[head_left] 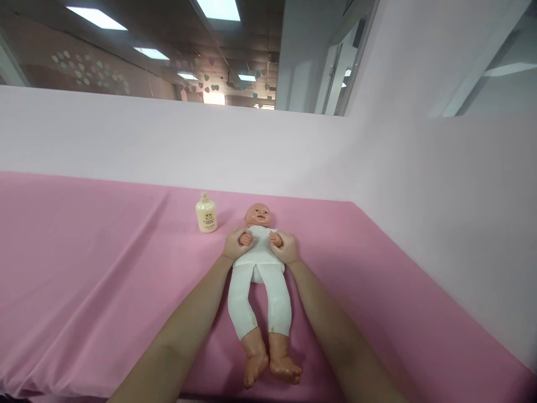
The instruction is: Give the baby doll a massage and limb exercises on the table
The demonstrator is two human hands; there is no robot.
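A baby doll (258, 249) with a white cloth body lies on its back, head toward the wall and bare plastic feet toward me. My left hand (234, 244) is closed around the doll's arm on the left, and the doll's small fist shows beside my thumb. On the other side, my right hand (287, 248) grips the doll's other arm in the same way. Both of the doll's fists rest over its chest. My fingers are partly hidden behind the doll's arms.
A pale yellow bottle (206, 215) stands upright left of the doll's head. Beneath everything spreads a pink sheet (104, 268), wrinkled at the left. A white wall (176, 145) borders the far edge and right side, with a window (146, 56) above.
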